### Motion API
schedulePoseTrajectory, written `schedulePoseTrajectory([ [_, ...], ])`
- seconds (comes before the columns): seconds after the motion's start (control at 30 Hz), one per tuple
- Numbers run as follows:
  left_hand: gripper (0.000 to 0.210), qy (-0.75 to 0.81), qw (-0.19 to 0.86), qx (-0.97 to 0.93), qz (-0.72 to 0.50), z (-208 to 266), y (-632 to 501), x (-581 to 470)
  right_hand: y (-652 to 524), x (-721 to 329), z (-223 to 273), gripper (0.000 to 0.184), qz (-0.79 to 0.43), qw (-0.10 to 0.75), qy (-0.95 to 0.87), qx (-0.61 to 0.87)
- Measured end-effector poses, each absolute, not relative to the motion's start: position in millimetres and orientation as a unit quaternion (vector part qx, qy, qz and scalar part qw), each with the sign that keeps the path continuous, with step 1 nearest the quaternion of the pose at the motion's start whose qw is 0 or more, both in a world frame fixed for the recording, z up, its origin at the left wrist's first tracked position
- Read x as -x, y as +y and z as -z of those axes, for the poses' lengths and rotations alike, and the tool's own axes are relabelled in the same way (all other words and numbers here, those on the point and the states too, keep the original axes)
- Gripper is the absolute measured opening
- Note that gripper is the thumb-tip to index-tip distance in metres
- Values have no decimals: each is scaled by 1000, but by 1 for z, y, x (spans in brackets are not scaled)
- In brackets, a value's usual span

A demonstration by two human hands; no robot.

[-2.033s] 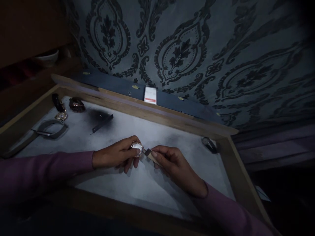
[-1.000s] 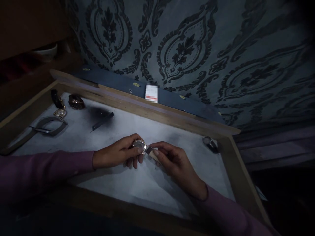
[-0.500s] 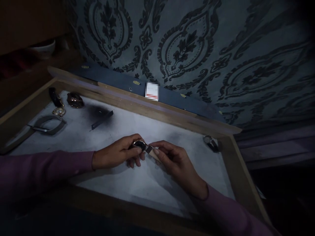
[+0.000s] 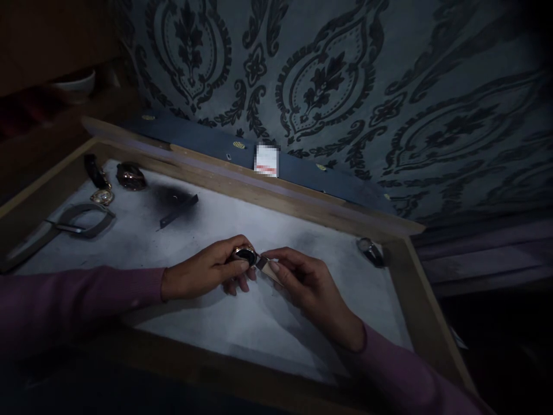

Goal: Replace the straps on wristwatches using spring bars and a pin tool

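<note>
My left hand (image 4: 207, 266) is closed round a round watch (image 4: 245, 255) with a dark dial and a shiny rim, its thumb on the front edge. Close beside it, my right hand (image 4: 309, 282) pinches a pale strap (image 4: 270, 270) between thumb and fingers. The strap's end near the watch is darker and meets the watch's right side; whether the two are joined I cannot tell. Both hands are held over the white bottom of a wooden drawer (image 4: 280, 187). Part of the watch is hidden under my left fingers.
At the drawer's left lie a coiled grey strap (image 4: 88, 222), a watch with a black strap (image 4: 101, 197), a dark reddish watch (image 4: 131, 176) and a flat dark strip (image 4: 179, 211). Another watch (image 4: 370, 252) lies near the right wall. Patterned wallpaper (image 4: 328, 80) rises behind.
Almost nothing differs. Both hands keep their grip on the watch and the strap; the view has shifted very slightly.
</note>
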State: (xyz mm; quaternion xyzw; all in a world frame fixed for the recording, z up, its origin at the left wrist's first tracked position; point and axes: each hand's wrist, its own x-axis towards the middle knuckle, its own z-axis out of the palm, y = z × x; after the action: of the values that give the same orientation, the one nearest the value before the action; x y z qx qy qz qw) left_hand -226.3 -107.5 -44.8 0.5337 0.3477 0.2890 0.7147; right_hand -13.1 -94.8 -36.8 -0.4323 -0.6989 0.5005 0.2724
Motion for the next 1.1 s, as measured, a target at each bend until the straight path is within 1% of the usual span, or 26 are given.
schedulePoseTrajectory([
  [0.33,12,352,715,-532,-288,45,-106,226,-95,14,35,27,-511,270,-692,433],
  [0.7,15,351,716,-528,-292,45,-107,225,-97,12,39,27,-457,254,-733,435],
  [0.9,15,352,715,-525,-298,46,-108,225,-99,13,40,26,-454,257,-735,434],
  [1.1,12,356,742,-482,-300,50,-109,223,-100,13,45,27,-454,255,-740,426],
])
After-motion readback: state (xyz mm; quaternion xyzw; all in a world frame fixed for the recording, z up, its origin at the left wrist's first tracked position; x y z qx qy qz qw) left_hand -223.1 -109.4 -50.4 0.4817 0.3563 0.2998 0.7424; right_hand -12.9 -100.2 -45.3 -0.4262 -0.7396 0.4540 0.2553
